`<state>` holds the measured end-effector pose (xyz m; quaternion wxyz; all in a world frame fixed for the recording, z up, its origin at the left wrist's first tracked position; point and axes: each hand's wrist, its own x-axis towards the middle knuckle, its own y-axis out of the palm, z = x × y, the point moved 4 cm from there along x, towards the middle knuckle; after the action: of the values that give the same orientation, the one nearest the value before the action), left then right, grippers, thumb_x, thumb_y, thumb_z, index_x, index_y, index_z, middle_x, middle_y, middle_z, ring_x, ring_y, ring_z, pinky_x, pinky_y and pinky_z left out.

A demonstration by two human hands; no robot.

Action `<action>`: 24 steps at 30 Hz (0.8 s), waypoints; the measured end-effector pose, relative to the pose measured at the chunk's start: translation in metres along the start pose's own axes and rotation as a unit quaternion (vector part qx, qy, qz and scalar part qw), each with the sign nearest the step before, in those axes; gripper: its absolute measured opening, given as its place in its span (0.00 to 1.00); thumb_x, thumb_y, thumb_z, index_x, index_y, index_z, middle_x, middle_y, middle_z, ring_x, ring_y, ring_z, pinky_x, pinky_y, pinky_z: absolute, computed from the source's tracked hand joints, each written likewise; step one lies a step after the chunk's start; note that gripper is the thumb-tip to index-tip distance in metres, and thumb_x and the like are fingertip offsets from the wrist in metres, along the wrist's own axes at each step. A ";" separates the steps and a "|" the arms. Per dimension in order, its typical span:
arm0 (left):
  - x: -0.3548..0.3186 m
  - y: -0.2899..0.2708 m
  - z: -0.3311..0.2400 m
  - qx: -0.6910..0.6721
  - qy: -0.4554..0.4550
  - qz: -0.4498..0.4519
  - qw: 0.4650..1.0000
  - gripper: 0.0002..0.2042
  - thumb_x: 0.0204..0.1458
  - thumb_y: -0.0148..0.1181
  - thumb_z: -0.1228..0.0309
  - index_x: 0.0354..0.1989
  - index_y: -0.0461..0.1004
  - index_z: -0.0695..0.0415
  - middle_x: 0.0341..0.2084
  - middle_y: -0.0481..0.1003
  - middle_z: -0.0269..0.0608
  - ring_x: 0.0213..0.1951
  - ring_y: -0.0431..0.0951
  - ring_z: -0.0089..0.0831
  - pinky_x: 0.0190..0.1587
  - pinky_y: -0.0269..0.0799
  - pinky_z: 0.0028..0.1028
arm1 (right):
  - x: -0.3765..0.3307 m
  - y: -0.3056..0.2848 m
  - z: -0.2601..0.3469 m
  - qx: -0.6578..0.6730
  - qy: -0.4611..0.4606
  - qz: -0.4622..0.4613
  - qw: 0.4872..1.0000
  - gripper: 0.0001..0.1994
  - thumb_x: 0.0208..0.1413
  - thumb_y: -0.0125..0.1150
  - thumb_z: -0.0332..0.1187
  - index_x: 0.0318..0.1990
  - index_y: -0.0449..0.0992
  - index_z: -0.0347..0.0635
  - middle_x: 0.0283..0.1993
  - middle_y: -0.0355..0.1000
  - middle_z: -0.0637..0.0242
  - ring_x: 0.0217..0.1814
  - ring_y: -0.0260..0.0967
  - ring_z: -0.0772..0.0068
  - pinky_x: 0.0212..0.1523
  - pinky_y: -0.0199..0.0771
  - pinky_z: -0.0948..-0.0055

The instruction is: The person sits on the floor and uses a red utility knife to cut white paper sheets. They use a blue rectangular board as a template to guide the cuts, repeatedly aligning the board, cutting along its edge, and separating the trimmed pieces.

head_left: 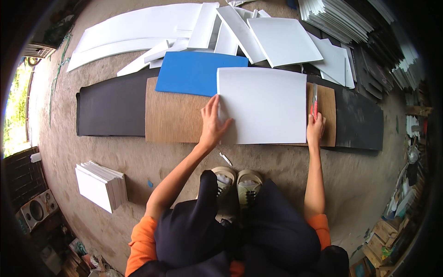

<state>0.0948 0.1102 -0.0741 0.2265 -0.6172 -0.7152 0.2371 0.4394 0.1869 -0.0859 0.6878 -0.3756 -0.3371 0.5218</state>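
A white foam board (263,106) lies in front of me on a brown wooden board (173,117). My left hand (213,123) rests along its left edge, fingers spread and thumb apart, touching it without a grip that I can see. Beside the right edge of the foam board, my right hand (315,130) is closed around a red-handled utility knife (315,109) whose blade points away from me. A blue foam sheet (194,71) sits partly on the wooden board, its right part reaching behind the white one.
Black sheets (113,106) lie under the wooden board. Beyond are loose white boards and offcuts (284,41), with stacked sheets (334,21) at the far right. A pile of cut white pieces (99,184) stands on the floor at left. A small white scrap (225,159) is near my shoes.
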 end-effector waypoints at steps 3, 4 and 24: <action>-0.003 -0.001 -0.005 -0.079 -0.029 -0.043 0.996 0.36 0.41 0.62 0.70 0.59 0.48 0.60 0.57 0.45 0.53 0.57 0.48 0.48 0.57 0.51 0.43 | -0.013 -0.015 -0.007 0.026 0.027 -0.004 0.999 0.18 0.53 0.50 0.31 0.51 0.61 0.37 0.48 0.56 0.51 0.49 0.59 0.52 0.47 0.60 0.59; -0.005 -0.007 0.003 -0.131 -0.094 -0.090 0.983 0.36 0.42 0.61 0.69 0.59 0.48 0.60 0.56 0.45 0.54 0.57 0.48 0.48 0.57 0.51 0.42 | -0.017 -0.019 0.000 -0.038 -0.011 -0.036 0.999 0.19 0.52 0.51 0.29 0.52 0.60 0.39 0.49 0.55 0.51 0.50 0.57 0.51 0.48 0.59 0.59; 0.061 -0.166 0.110 -0.259 -0.254 -0.268 0.893 0.18 0.52 0.53 0.63 0.44 0.62 0.63 0.37 0.67 0.44 0.36 0.69 0.27 0.36 0.69 0.25 | -0.082 0.087 0.226 0.080 -0.392 0.075 0.914 0.26 0.46 0.57 0.28 0.54 0.58 0.42 0.52 0.52 0.56 0.53 0.51 0.53 0.53 0.50 0.55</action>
<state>-0.1103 0.1430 -0.0555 -0.0757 -0.3580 -0.9225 0.1227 0.1867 0.1597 -0.0567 0.4871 -0.1093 -0.5075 0.7023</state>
